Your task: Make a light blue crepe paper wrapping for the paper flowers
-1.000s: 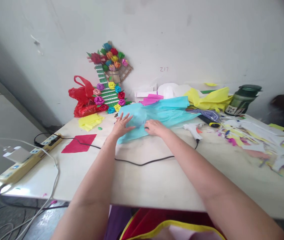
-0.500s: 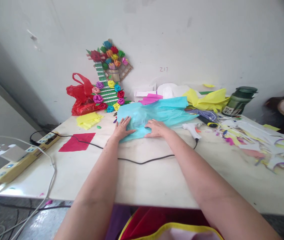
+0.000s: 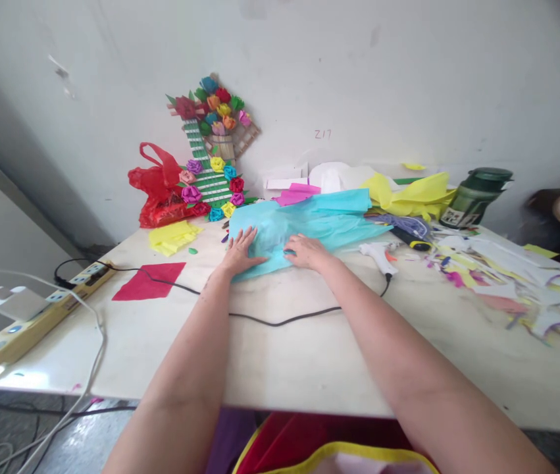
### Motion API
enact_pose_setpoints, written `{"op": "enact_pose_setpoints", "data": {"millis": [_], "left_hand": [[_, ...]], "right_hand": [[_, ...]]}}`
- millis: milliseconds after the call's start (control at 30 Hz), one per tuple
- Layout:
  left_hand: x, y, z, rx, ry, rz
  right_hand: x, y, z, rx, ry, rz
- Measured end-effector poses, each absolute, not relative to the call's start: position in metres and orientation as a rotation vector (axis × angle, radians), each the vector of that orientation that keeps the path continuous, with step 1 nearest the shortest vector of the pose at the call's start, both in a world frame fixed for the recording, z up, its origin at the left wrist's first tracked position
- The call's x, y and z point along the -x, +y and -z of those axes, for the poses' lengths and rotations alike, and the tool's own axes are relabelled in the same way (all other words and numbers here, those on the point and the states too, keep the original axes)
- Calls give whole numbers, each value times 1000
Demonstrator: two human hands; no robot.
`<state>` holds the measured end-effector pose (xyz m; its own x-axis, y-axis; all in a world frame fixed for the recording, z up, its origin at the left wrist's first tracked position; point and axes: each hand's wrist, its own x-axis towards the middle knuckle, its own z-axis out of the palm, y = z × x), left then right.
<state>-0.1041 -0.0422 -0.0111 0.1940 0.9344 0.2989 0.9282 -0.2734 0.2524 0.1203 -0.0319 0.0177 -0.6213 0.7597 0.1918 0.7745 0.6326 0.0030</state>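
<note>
A sheet of light blue crepe paper (image 3: 319, 220) lies wrinkled across the middle of the table. On its left part, my left hand (image 3: 241, 253) rests flat with the fingers spread and the thumb pointing right. My right hand (image 3: 306, 252) is at the front edge of the paper, its fingers curled and closed on a bit of it. A piece of magenta paper (image 3: 298, 193) lies at the back edge of the blue sheet. The white glue gun (image 3: 379, 255) is just right of my right hand, on its side.
A black cord (image 3: 274, 324) crosses the table under my forearms. To the left are a power strip (image 3: 23, 336), a red paper square (image 3: 150, 281) and yellow crepe paper (image 3: 174, 237). Paper flowers (image 3: 213, 178) and a red bag (image 3: 158, 191) stand behind. Paper scraps (image 3: 501, 276) and a green bottle (image 3: 477, 197) are right.
The fingers of my right hand have drawn in a little on the blue crepe paper. My left hand stays flat in place. The view has shifted slightly.
</note>
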Motion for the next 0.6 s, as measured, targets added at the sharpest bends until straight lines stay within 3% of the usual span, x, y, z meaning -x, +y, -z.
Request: {"op": "enact_pose_setpoints", "data": {"millis": [467, 600], "left_hand": [[124, -37, 23, -2175, 2192, -499], [126, -35, 20, -1990, 2296, -663]], "right_hand": [[-125, -25, -14, 1254, -2668, 46], [-126, -24, -13, 1246, -2668, 25]]}}
